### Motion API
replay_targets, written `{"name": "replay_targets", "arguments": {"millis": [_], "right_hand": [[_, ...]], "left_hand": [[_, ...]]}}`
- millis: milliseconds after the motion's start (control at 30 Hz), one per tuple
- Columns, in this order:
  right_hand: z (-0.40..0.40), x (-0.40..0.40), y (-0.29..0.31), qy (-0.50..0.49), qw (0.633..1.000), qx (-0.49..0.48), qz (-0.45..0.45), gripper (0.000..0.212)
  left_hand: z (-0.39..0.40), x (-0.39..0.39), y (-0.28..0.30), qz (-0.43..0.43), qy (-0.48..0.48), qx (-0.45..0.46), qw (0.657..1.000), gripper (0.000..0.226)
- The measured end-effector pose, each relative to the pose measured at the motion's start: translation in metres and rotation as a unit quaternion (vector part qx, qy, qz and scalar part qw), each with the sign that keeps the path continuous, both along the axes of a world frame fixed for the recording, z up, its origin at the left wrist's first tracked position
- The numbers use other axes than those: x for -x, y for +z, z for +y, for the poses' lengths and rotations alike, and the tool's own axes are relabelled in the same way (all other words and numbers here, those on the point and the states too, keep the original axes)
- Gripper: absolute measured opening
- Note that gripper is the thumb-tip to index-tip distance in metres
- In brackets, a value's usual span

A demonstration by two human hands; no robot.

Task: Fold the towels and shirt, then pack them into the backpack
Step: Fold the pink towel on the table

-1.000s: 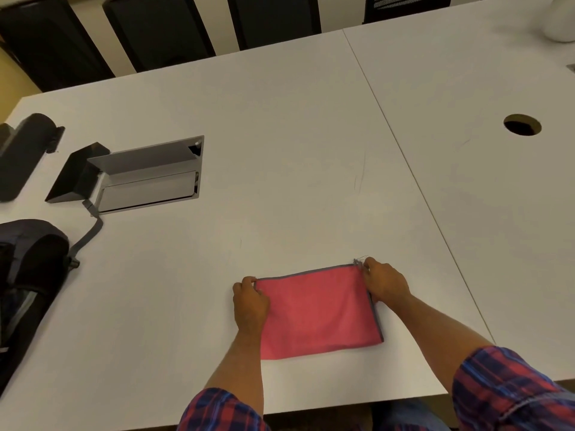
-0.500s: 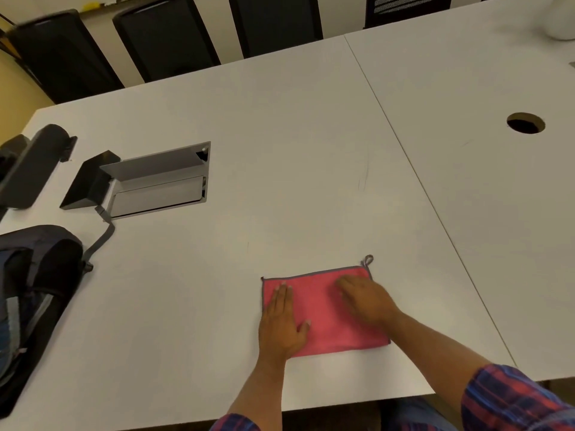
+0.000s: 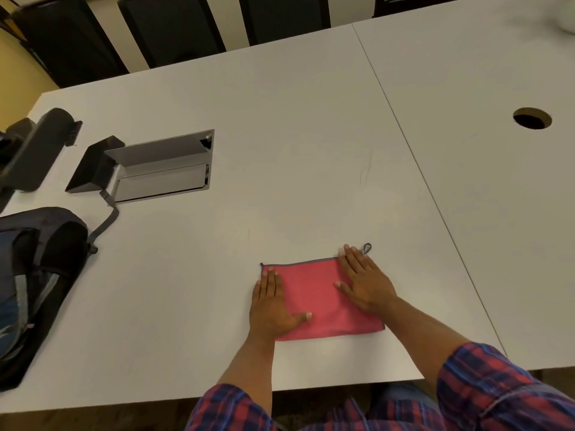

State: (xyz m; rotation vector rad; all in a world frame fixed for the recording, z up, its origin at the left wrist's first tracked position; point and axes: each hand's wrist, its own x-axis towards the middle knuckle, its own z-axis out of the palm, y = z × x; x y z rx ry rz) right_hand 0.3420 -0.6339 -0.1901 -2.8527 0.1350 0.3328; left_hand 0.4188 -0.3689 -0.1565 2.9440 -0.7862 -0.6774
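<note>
Under flat fingers point(image 3: 354, 259) of both hands lies the towel point(image 3: 314, 293).

One pink towel point(image 3: 314, 293) lies on the bench point(image 3: 280, 150), with one small grey hanging loop point(image 3: 367, 247) at its far corner. Two hands are on it: one left hand point(image 3: 270, 303) and one right hand point(image 3: 365, 279). One backpack point(image 3: 34, 275) sits at the left edge. One metal hatch point(image 3: 161, 166) and one round cable hole point(image 3: 532, 118) are set into the top. Four dark chair backs point(image 3: 174, 26) stand behind.

Bare table point(image 3: 311, 150) lies between towel point(image 3: 314, 293) and backpack point(image 3: 34, 275) at left.
</note>
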Motion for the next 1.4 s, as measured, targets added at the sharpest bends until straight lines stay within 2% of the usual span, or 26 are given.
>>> {"name": "replay_targets", "arguments": {"millis": [133, 233, 367, 433, 500, 767, 867, 967, 1033, 1133, 1233, 1333, 1400], "right_hand": [[0.027, 0.011, 0.0, 0.011, 0.999, -0.02, -0.032, 0.07], [0.046, 0.027, -0.006, 0.02, 0.999, -0.015, -0.038, 0.067], [0.042, 0.061, -0.022, -0.019, 1.0, 0.013, -0.022, 0.069], [0.031, 0.071, -0.022, -0.02, 0.999, 0.021, -0.021, 0.069], [0.019, 0.078, -0.019, -0.014, 0.999, 0.021, -0.02, 0.068], [-0.012, 0.089, -0.014, -0.02, 0.999, 0.031, 0.016, 0.067], [-0.012, 0.085, -0.007, -0.03, 0.998, 0.048, -0.011, 0.066], [-0.011, 0.078, 0.006, -0.053, 0.994, 0.074, -0.055, 0.042], [-0.006, 0.072, 0.018, -0.093, 0.993, 0.07, -0.032, 0.042], [0.002, 0.057, 0.031, -0.26, 0.965, -0.04, 0.018, 0.029], [0.01, 0.045, 0.042, -0.393, 0.9, -0.182, 0.057, 0.038], [0.015, 0.037, 0.05, -0.431, 0.872, -0.217, 0.087, 0.043], [0.018, 0.035, 0.054, -0.432, 0.863, -0.234, 0.115, 0.033]], "left_hand": [[0.004, 0.029, -0.003, 0.03, -0.055, 0.022, 0.998, 0.108], [0.017, 0.047, -0.014, 0.053, -0.046, 0.024, 0.997, 0.091], [0.044, 0.054, -0.014, 0.041, -0.028, -0.009, 0.999, 0.093], [0.051, 0.052, -0.013, 0.031, -0.03, -0.022, 0.999, 0.083], [0.052, 0.049, -0.013, 0.054, -0.022, -0.035, 0.998, 0.078], [0.046, 0.041, -0.007, 0.097, -0.032, -0.064, 0.993, 0.082], [0.043, 0.038, 0.0, 0.104, -0.034, -0.073, 0.991, 0.082], [0.04, 0.033, 0.006, 0.113, -0.029, -0.079, 0.99, 0.079], [0.036, 0.03, 0.012, 0.122, -0.029, -0.082, 0.989, 0.078], [0.032, 0.027, 0.019, 0.107, -0.046, -0.102, 0.988, 0.077], [0.028, 0.026, 0.03, 0.059, -0.092, -0.111, 0.988, 0.075], [0.023, 0.027, 0.034, 0.041, -0.108, -0.09, 0.989, 0.071], [0.02, 0.028, 0.033, 0.064, -0.095, -0.078, 0.99, 0.07]]}}
